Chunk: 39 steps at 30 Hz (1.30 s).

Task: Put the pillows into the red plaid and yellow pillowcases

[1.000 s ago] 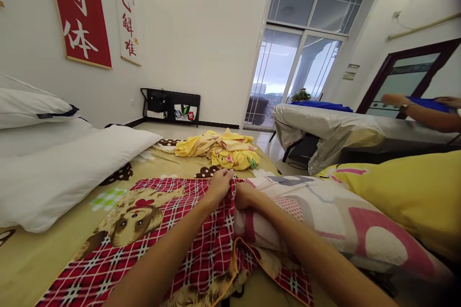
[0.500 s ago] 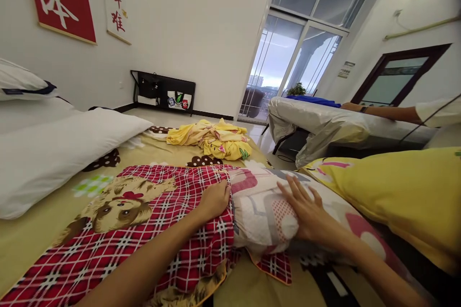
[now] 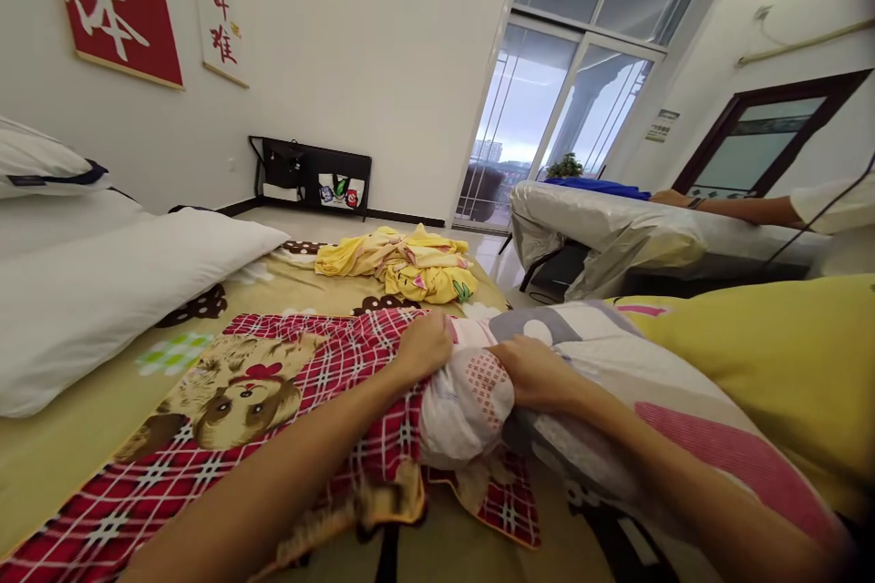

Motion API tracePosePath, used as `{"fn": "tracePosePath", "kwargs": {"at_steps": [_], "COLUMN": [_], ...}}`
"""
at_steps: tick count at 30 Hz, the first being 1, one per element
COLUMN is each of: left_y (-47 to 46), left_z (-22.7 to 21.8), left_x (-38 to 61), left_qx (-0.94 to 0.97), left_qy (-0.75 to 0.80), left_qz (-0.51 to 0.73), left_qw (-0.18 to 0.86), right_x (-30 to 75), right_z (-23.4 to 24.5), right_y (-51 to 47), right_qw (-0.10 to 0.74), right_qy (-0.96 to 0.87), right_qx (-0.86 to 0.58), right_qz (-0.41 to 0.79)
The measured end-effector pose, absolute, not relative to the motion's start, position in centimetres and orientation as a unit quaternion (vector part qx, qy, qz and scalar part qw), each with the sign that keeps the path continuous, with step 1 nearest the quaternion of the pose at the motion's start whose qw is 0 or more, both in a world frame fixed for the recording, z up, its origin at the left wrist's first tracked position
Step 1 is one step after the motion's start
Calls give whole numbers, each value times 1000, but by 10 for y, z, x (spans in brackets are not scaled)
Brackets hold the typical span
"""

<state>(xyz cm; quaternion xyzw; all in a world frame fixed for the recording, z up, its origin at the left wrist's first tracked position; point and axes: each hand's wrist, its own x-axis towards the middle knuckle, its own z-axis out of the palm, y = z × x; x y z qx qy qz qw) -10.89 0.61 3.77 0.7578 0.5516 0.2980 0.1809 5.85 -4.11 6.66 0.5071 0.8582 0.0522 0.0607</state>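
The right hand [image 3: 537, 372] has moved inward and now clutches the patterned pillow [image 3: 629, 364]; the left hand [image 3: 425, 346] pinches the plaid pillowcase [image 3: 342, 364] against its end, apparently keeping both together on the bed [image 3: 68, 474].

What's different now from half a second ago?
The right hand, spread open on the patterned pillow before, has moved left toward the left hand and closed on the pillow's fabric. The left hand shifted slightly forward, gripping the red plaid cover. The yellow cloth pile and white pillow stayed put.
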Motion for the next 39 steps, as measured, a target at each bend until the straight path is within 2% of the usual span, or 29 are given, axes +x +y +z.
{"fn": "tracePosePath", "kwargs": {"at_steps": [3,7,9,13,16,21,26,30,32,35,37,39], "left_y": [9,-13,-40,-105,-134,-144,-147,-142,-142,-144,-144,-141], "left_z": [50,42,33,9,-13,-33,-33,-40,-38,-18,2,16], "left_x": [-99,-118,-138,-167,-177,-198,-215,-215,-209,-192,-177,-163], "left_qx": [753,763,781,854,861,790,763,766,759,750,735,716], "left_qy": [543,534,531,431,418,512,602,631,630,570,498,447], "left_qz": [319,311,312,251,192,215,148,120,162,300,398,461], "left_qw": [192,188,108,-147,-219,-260,-184,-24,44,148,230,274], "right_x": [34,19,24,36,40,38,17,0,-7,-21,-33,-48], "right_z": [62,40,35,32,22,-14,-48,-45,-30,-1,12,12], "right_y": [-42,-25,-16,-14,-36,-102,-101,-67,-59,-58,-61,-66], "right_qw": [59,53,43,8,-45,-166,-133,-69,-40,12,-9,-75], "right_qy": [863,861,866,871,873,877,883,932,940,932,933,937], "right_qx": [499,504,498,491,478,369,348,253,246,300,332,336], "right_qz": [58,34,21,19,91,260,284,251,231,205,142,63]}}
